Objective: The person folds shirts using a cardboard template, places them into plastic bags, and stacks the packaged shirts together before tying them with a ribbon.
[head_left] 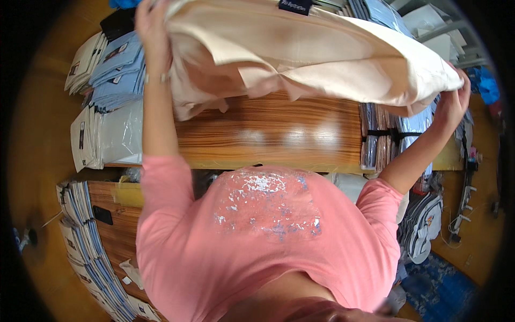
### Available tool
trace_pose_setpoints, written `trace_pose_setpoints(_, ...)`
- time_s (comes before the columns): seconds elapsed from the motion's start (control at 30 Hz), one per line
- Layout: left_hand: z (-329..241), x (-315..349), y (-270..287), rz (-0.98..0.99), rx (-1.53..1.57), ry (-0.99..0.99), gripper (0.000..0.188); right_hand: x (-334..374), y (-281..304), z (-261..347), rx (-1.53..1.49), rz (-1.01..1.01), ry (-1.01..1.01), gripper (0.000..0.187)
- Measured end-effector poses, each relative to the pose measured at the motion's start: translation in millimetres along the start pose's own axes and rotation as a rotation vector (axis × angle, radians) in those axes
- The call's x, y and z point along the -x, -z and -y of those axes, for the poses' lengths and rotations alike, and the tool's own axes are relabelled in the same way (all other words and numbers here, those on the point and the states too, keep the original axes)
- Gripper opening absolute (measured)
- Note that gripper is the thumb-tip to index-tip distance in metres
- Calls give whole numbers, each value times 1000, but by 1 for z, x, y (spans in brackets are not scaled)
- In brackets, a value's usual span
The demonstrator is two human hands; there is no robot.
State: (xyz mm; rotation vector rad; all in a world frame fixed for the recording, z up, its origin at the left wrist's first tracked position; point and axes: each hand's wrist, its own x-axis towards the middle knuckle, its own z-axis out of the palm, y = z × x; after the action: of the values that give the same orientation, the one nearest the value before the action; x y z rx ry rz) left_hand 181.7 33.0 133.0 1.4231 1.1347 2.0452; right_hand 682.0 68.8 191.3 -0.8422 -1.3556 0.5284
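A cream shirt (343, 53) is stretched out between my raised hands above the wooden table (263, 126). Its dark neck label (295, 6) shows at the top edge of the view, and loose folds and corners hang from its lower side. My left hand (153, 32) is closed on the fabric at the far left, with some fingers cut off by the frame. At the right end, my right hand (456, 99) grips the other side of the shirt between thumb and fingers.
Folded blue shirts (119, 67) and cream ones (86, 137) are stacked on the left. Bundled packaged garments (378, 137) lie at the table's right. Lower left, a black phone (102, 215) rests beside a long row of folded garments (88, 252). Cables and sockets (464, 209) are at right.
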Motion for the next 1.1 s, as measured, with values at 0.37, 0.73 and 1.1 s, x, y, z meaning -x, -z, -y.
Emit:
trace_pose_setpoints(0.37,65,-156,-112,335,402,-122,12,-42,86,103,324,-122,63,18)
trace_pose_setpoints(0.73,198,-15,171,-114,-137,382,46,227,-187,66,-433,1211,-629,40)
trace_pose_setpoints(1.1,138,247,133,211,-1403,199,46,268,-132,-224,1079,762,-80,55)
